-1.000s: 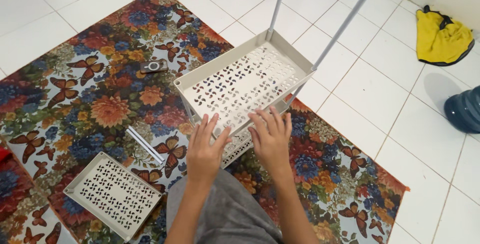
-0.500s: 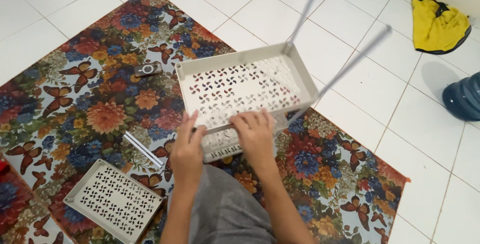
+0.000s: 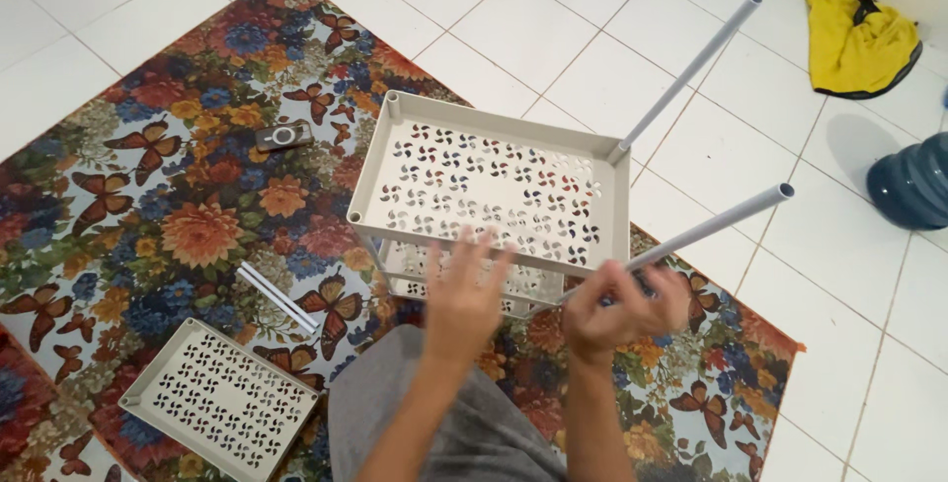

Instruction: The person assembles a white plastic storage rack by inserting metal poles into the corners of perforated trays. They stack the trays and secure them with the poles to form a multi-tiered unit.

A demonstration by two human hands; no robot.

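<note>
1. Two hands on one job here: the perforated shelf tray (image 3: 492,191), a pale grey rack tier, sits tilted just beyond the fingertips, above the butterfly rug (image 3: 178,186).
2. The right hand (image 3: 620,309) has its fingers closed around the near end of a grey pole (image 3: 706,229), which runs up and away to the right from the tray's near corner.
3. The left hand (image 3: 464,299) is open, fingers spread, hovering at the tray's near rim; whether it touches the plastic I cannot tell.
4. By my reading, the step in hand is seating that pole at the tray's corner. The next move calls for a firm push along the pole's line while the open hand braces the rim.
5. A second pole (image 3: 686,80) stands in the far right corner, pointing away over the white tiled floor (image 3: 553,18).
6. Under the fingers, a lower tier (image 3: 434,280) peeks out, mostly hidden by the tray and hands; the joint itself is covered by the right hand.
7. Left of the fingers lie spare short tubes (image 3: 279,297) and a loose tray (image 3: 219,399).
8. Farther out are a small dark gadget (image 3: 283,135), a yellow cloth (image 3: 857,36), and a blue jug (image 3: 913,186) cut off at the frame edge.
</note>
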